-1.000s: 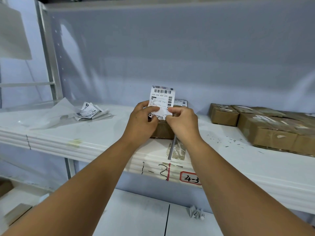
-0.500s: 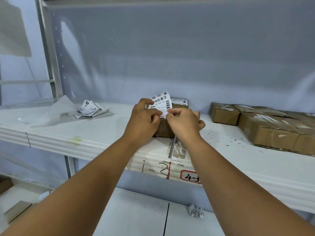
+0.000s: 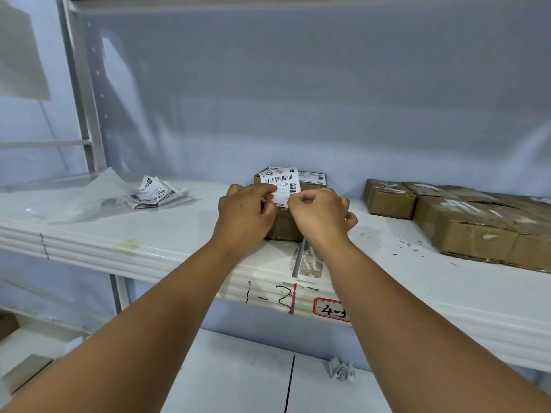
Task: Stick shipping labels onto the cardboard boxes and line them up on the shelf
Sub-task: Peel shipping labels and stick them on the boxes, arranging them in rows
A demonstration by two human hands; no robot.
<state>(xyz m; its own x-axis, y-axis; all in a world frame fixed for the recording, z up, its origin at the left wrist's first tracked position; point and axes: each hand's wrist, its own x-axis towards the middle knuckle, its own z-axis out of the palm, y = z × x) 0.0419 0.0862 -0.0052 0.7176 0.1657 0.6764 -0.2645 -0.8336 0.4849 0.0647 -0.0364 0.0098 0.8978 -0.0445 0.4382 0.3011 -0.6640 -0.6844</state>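
A white shipping label (image 3: 280, 182) with barcodes lies tilted over the top of a brown cardboard box (image 3: 284, 226) in the middle of the white shelf (image 3: 185, 234). My left hand (image 3: 246, 214) pinches the label's lower left edge, and my right hand (image 3: 320, 216) pinches its lower right edge. Both hands hide most of the box's front. A second box with a label (image 3: 313, 178) stands just behind it. Several labelled cardboard boxes (image 3: 465, 216) sit in a group at the right of the shelf.
A loose pile of labels and backing paper (image 3: 152, 193) lies on the shelf at the left, next to a clear plastic sheet (image 3: 74, 198). A crumpled paper scrap (image 3: 341, 371) rests on the lower shelf. A metal upright (image 3: 86, 114) stands at the left.
The label was held upright above the box; both hands have lowered it and tipped it back so it now lies over the box's top.
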